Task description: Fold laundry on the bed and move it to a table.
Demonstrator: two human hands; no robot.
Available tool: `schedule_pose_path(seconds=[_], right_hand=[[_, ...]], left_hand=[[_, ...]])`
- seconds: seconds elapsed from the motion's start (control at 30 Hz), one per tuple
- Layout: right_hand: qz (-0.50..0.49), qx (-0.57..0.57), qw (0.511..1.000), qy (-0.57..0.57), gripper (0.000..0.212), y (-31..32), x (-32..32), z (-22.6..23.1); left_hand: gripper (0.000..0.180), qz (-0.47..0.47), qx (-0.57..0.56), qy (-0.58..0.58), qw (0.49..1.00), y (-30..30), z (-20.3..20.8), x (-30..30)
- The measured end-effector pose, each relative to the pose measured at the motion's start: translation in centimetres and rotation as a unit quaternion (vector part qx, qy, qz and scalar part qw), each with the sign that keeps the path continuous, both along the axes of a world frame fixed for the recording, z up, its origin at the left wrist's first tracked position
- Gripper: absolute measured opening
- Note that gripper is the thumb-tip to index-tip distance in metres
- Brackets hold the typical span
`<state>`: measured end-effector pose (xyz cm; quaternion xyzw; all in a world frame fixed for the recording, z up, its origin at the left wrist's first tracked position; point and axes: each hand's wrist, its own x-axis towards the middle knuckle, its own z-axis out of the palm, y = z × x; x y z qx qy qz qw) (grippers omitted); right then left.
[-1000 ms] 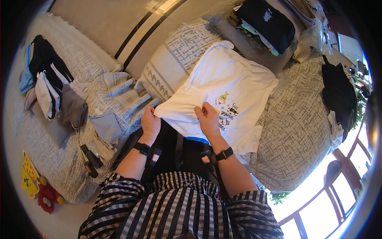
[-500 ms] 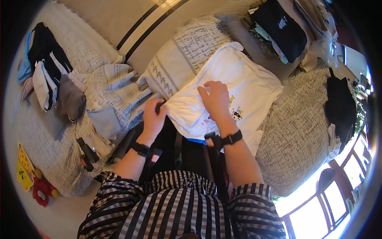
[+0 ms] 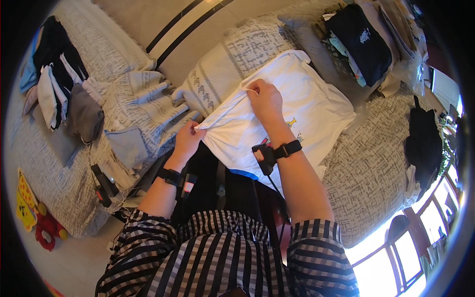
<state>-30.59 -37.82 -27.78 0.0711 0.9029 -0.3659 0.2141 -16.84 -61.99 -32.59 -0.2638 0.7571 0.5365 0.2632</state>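
Note:
A white T-shirt (image 3: 316, 99) with a small coloured print lies spread over my lap and the patterned sofa. At its left corner my left hand (image 3: 188, 138) is closed, pinching the cloth edge. My right hand (image 3: 266, 99) is closed on the shirt's far left edge, farther up, and the fabric between both hands is drawn fairly straight. My right forearm covers part of the print. A blue strip (image 3: 244, 174) shows under the shirt's near edge.
Folded clothes (image 3: 358, 44) are stacked at the far right, beside clear plastic. A black garment (image 3: 423, 141) lies on the right. More clothes (image 3: 59, 94) are heaped on the left, with a grey-blue folded cloth (image 3: 126, 146) nearer. A red and yellow toy (image 3: 47, 227) sits at lower left.
My right hand has moved up and left from over the shirt's middle and now grips its edge. My left hand has shifted slightly down and left, closing on the corner.

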Motion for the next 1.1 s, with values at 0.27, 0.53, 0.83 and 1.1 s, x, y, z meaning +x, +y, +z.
schedule_pose_path(seconds=[0.27, 0.53, 0.83, 1.1], right_hand=[[0.109, -0.049, 0.95, 0.287, 0.041, -0.7, 3.5, 1.4], [0.113, 0.125, 0.95, 0.265, 0.054, 4.4, 0.9, -1.9], [-0.493, -0.049, 0.865, 0.075, 0.022, 20.4, 18.8, 6.2], [-0.737, -0.046, 0.671, -0.067, 0.019, 17.8, 38.7, 4.6]], left_hand=[[0.04, -0.264, -0.211, 0.339, 0.878, 7.3, 7.8, -3.9], [0.081, -0.471, -0.236, 0.236, 0.816, 9.8, 5.7, -2.1], [0.073, -0.61, -0.063, 0.284, 0.737, 15.9, 11.4, 0.8], [0.074, -0.726, 0.041, 0.34, 0.596, 26.8, 9.5, 4.7]])
